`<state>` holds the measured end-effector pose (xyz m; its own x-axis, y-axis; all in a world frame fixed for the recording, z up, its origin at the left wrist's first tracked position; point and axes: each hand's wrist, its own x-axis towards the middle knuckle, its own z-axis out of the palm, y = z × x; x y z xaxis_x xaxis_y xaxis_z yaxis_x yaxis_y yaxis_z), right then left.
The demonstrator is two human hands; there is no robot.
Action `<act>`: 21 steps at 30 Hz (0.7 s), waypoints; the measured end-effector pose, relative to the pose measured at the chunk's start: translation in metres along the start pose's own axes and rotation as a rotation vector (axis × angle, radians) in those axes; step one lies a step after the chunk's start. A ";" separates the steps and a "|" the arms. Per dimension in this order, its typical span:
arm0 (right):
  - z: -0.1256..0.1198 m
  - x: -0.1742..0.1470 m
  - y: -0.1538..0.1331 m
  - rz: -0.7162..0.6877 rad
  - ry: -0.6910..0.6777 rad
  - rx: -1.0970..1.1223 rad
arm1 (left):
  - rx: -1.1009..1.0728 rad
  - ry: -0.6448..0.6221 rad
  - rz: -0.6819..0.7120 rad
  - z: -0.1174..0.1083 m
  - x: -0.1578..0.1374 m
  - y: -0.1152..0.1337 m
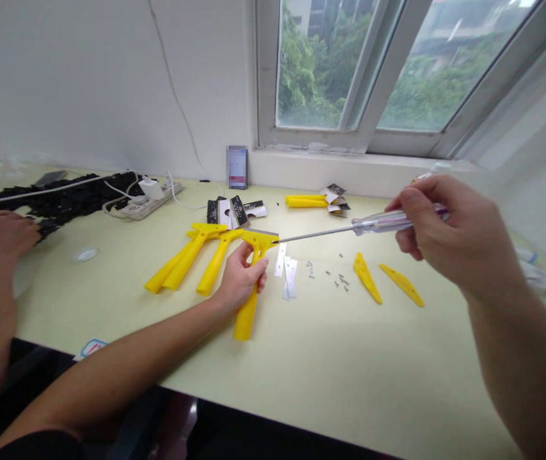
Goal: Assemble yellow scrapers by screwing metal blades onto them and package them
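Observation:
My left hand (241,279) is closed round the neck of a yellow scraper (245,316), whose head with a metal blade edge faces away from me. In my right hand (450,236) is a screwdriver (381,222) with a clear handle. Its long shaft points left, and the tip meets the right end of the scraper head; whether it sits in a screw is too small to tell. Just right of the scraper lie several flat metal blades (290,276), small nuts (311,269) and loose screws (342,280). Two yellow clamp plates (367,277) lie farther right.
More yellow scrapers (187,255) lie to the left, near black cardboard labels (227,211). Behind are yellow handles (305,201) with labels, a propped phone (237,167) and a power strip (151,203). Another person's hand (2,233) is at far left beside black pieces (78,198).

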<state>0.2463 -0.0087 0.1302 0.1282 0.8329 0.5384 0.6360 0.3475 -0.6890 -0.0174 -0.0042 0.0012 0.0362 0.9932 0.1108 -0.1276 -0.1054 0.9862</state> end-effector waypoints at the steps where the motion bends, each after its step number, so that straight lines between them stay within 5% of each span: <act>1: 0.001 0.001 0.000 0.019 0.018 0.012 | 0.002 -0.003 0.005 0.001 -0.001 0.001; 9: 0.012 0.009 0.013 0.094 0.074 0.230 | 0.044 0.012 0.033 0.002 -0.005 0.005; 16: -0.005 0.002 0.009 -0.161 -0.421 0.199 | -0.011 0.087 0.004 -0.003 0.004 0.001; 21: -0.010 -0.001 0.007 -0.195 -0.127 -0.293 | -0.044 0.049 0.014 -0.003 0.003 0.002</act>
<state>0.2579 -0.0120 0.1299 -0.1004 0.8166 0.5684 0.8325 0.3818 -0.4014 -0.0205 -0.0013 0.0028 -0.0144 0.9929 0.1178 -0.1708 -0.1185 0.9781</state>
